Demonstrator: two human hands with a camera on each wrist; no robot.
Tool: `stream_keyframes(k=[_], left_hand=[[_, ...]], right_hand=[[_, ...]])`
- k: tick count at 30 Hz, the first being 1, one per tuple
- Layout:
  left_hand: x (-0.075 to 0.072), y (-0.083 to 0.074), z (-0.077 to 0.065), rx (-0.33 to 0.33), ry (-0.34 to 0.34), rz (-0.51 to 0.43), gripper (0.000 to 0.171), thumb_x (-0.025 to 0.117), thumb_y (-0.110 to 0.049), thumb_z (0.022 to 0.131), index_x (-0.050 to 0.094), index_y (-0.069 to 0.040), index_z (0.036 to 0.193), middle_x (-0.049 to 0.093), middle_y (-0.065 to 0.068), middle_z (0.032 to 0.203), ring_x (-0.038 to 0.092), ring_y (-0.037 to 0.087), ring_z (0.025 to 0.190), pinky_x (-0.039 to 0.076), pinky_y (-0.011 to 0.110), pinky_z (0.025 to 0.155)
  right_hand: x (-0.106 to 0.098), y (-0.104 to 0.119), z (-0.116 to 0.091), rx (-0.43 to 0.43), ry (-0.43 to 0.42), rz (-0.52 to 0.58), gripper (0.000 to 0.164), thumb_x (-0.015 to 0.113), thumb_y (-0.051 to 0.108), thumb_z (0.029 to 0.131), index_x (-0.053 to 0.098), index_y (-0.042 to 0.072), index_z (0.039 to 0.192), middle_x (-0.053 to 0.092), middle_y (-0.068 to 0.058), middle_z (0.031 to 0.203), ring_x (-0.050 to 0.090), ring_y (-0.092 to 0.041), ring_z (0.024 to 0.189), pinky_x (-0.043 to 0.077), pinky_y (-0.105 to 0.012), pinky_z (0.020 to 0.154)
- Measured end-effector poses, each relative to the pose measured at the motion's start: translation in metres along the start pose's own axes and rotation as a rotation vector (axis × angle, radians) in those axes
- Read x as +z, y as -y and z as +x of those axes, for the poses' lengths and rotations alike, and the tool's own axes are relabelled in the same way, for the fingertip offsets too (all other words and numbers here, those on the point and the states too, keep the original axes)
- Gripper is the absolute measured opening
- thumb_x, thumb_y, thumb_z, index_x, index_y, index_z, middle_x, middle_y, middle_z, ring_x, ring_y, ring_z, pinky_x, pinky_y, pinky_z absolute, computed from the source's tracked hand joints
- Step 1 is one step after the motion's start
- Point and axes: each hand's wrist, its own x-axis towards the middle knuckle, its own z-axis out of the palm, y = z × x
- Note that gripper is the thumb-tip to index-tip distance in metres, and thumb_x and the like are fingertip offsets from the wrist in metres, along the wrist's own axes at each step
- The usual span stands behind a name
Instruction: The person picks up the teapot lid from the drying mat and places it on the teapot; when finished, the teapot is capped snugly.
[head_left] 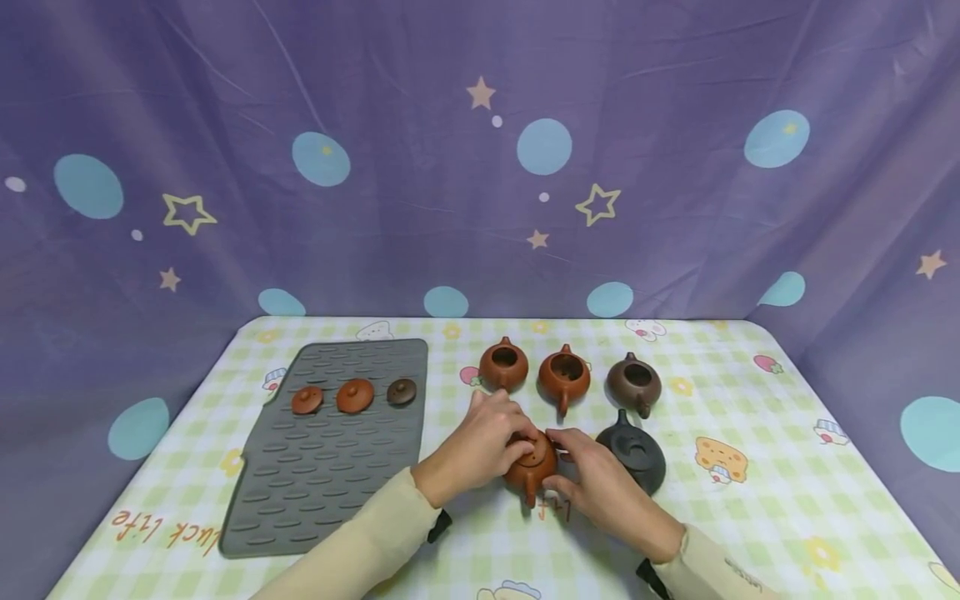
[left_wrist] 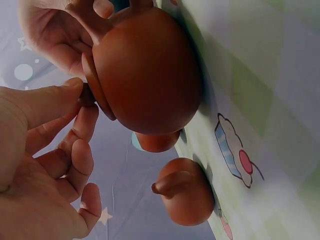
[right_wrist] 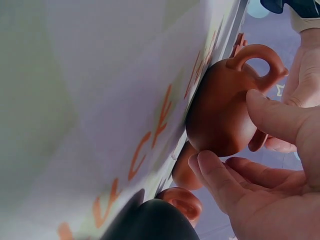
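Note:
A reddish-brown clay teapot (head_left: pixel 531 477) stands at the front middle of the table, between both hands. With thumb and fingertip, my left hand (head_left: pixel 483 437) pinches the knob of the teapot lid (left_wrist: pixel 98 89), which lies over the pot's mouth. My right hand (head_left: pixel 600 483) holds the teapot's body from the right, thumb on one side and fingertips on the other. The pot's handle (right_wrist: pixel 260 55) points toward me. Just beyond the right hand is a black teapot (head_left: pixel 637 458), partly covered by that hand in the head view.
Behind stand two lidless reddish teapots (head_left: pixel 503 367) and a lidless dark brown teapot (head_left: pixel 634 385). On the left, a grey ridged mat (head_left: pixel 330 467) bears two reddish lids (head_left: pixel 355 396) and a dark brown lid (head_left: pixel 401 392). A checked cloth (head_left: pixel 757 517) covers the table; a purple curtain (head_left: pixel 420 233) hangs behind.

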Motion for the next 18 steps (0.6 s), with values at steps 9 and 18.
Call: stream_keyframes(k=[9, 18], left_hand=[[0.0004, -0.0013, 0.0015, -0.021, 0.012, 0.011, 0.008, 0.073, -0.023, 0.084, 0.075, -0.018, 0.091, 0.063, -0.008, 0.086, 0.047, 0.010, 0.081, 0.027, 0.035, 0.072], [0.0016, -0.0023, 0.0031, -0.028, 0.023, 0.035, 0.008, 0.073, -0.023, 0.084, 0.076, -0.020, 0.091, 0.063, -0.008, 0.085, 0.047, 0.010, 0.080, 0.026, 0.035, 0.072]], right_hand=[[0.0009, -0.0007, -0.0008, -0.012, -0.001, 0.007, 0.056, 0.076, 0.016, 0.080, 0.052, 0.006, 0.130, 0.056, -0.004, 0.119, 0.062, -0.017, 0.098, 0.050, -0.030, 0.080], [0.0008, -0.0003, -0.0014, -0.016, 0.000, -0.006, 0.055, 0.076, 0.016, 0.081, 0.052, 0.006, 0.130, 0.056, -0.004, 0.120, 0.062, -0.016, 0.098, 0.050, -0.030, 0.080]])
